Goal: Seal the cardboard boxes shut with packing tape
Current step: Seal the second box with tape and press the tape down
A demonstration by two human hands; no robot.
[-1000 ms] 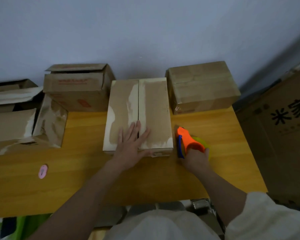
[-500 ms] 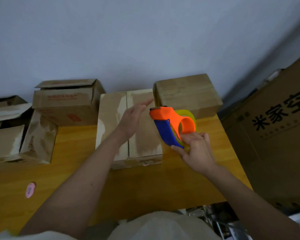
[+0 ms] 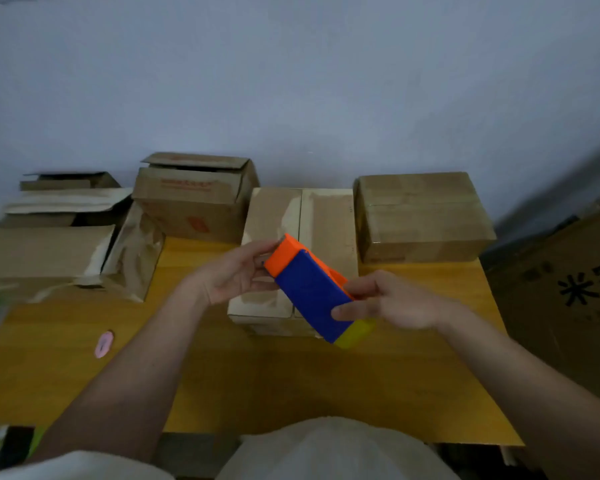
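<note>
We grip tape dispenser (image 3: pixel 309 289) in both hands: left hand (image 3: pixel 238 273) pinching orange end, right hand (image 3: pixel 392 303) clasping handle, above unsealed box (image 3: pixel 329 220). Side carton (image 3: pixel 568 285) shows "米家".

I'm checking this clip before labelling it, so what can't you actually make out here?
- Head view: the tape end on the tape dispenser faces away, behind its blue body.
- Middle box: its near seam is covered by the left hand, right hand and dispenser.
- Pink object: too small and blurred to identify.

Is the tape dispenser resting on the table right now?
No, both hands, left hand and right hand, hold the tape dispenser above the box.
</note>
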